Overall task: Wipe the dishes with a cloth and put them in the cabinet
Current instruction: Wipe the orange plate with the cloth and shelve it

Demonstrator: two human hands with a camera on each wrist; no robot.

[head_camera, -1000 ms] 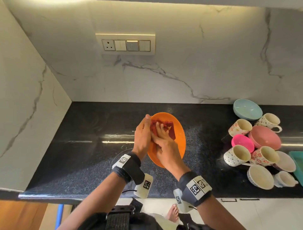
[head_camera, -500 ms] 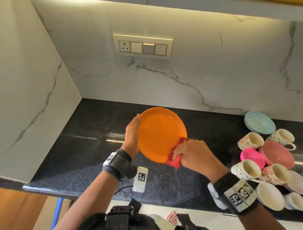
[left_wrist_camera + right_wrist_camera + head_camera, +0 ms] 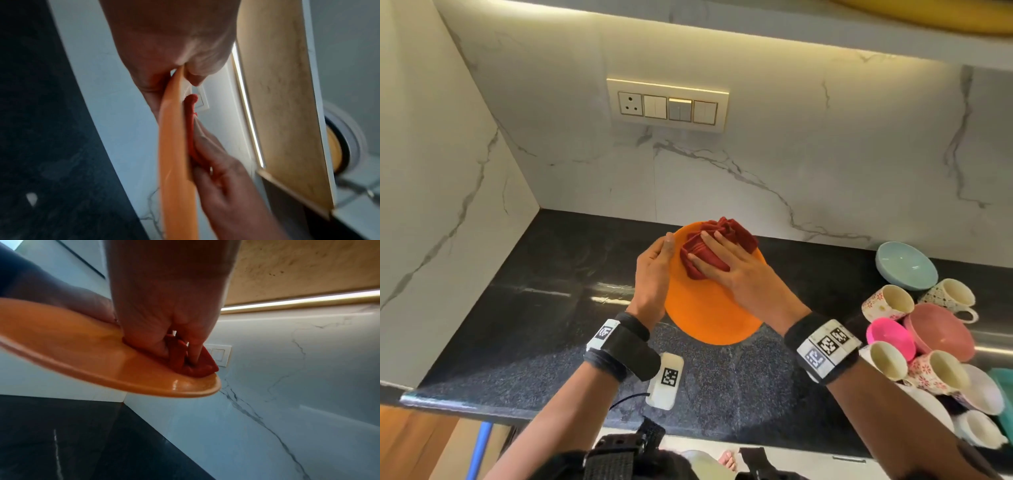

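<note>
An orange plate [image 3: 709,308] is held tilted above the black counter. My left hand [image 3: 654,270] grips its left rim, thumb on the upper face and fingers behind, and the plate [image 3: 174,146] appears edge-on in the left wrist view. My right hand [image 3: 726,263] presses a bunched red cloth [image 3: 726,236] flat against the plate's far upper part with extended fingers. In the right wrist view the cloth [image 3: 195,366] sits under my fingers near the plate [image 3: 102,363] rim. The cloth [image 3: 191,113] lies between plate and right hand.
At the right of the counter [image 3: 534,308] lie a pale blue bowl [image 3: 904,263], pink bowls [image 3: 938,329] and several patterned cups [image 3: 887,301]. A switch panel [image 3: 667,104] is on the marble wall. A cabinet underside [image 3: 756,24] runs overhead.
My right hand with the cloth moved from the plate's lower right edge up onto its far upper face. The plate now lies tilted flatter.
</note>
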